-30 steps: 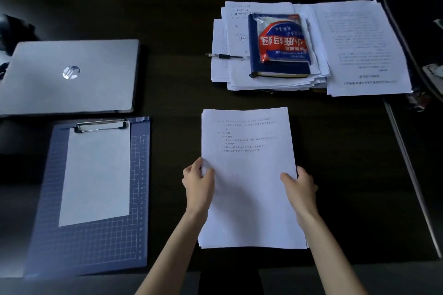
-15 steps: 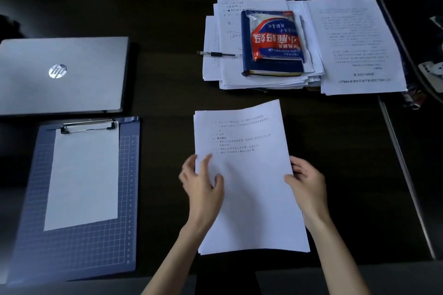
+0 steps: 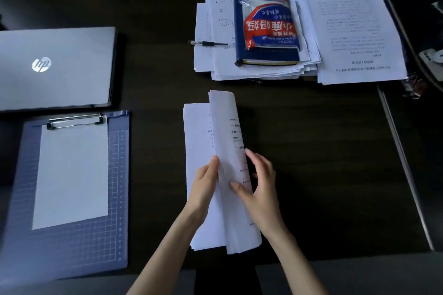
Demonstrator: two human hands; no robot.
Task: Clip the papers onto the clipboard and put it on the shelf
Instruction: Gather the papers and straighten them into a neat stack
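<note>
Fingers (image 3: 257, 160) of the right hand (image 3: 260, 189) are spread and lightly curled around the right edge of the papers (image 3: 203, 141), with the thumb pressed on the upper face of the lifted sheets, so that part of the stack is gripped and raised on edge. Fingers of the left hand (image 3: 206, 184) are curled against the left face of the same raised sheets, the thumb laid along them; the sheets are pinched between the two hands. Beneath the raised portion, the other sheets are seen lying flat on the dark table (image 3: 323, 175), in front of the person.

To the left, well apart from the stack, the blue clipboard (image 3: 115, 199) lies flat on the table, with a single white sheet (image 3: 72, 175) held under its metal clip (image 3: 76, 121). Just behind the clipboard a closed grey laptop (image 3: 55, 67) is placed. At the far right of the table, a loose pile of documents (image 3: 354, 31) is spread, with a blue book (image 3: 266, 57) on it, a red and white packet (image 3: 268, 24) on the book, and a pen (image 3: 208, 43) at the pile's left edge.
</note>
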